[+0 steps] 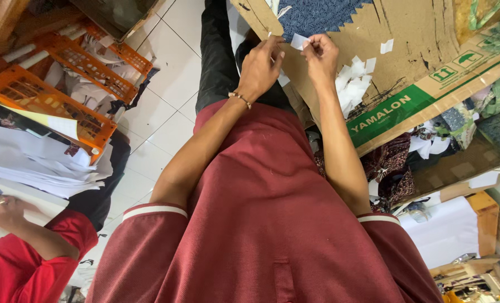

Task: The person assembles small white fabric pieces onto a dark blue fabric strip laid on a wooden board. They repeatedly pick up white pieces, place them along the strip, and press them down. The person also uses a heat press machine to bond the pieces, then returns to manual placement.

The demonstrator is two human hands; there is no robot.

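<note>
In the head view, a small white rectangular paper label is pinched between the two hands at the far middle of the scene. The left hand, with a thin beaded bracelet at its wrist, has its grip pressed together on the left edge of the label; the grip of the right hand is likewise closed on the right edge. The label is held just above a large flattened brown cardboard sheet that slopes across the far right. A loose heap of small white paper labels lies on that cardboard, just right of the right hand, and a single white slip lies apart, further right. Along the near edge of the cardboard a green printed band with white lettering is seen, and beside it, further right, small green square handling symbols are printed. A piece of blue patterned fabric with a zigzag edge rests at the far end of the cardboard.

To the left, an orange plastic lattice crate stands on the white tiled floor, with white cloth and paper rolls inside. Near it, a stack of white paper sheets lies at the left edge. At the near left, another person's hand, wearing a ring and a red sleeve, rests by the stack. Patterned fabrics are piled below the cardboard at the right.
</note>
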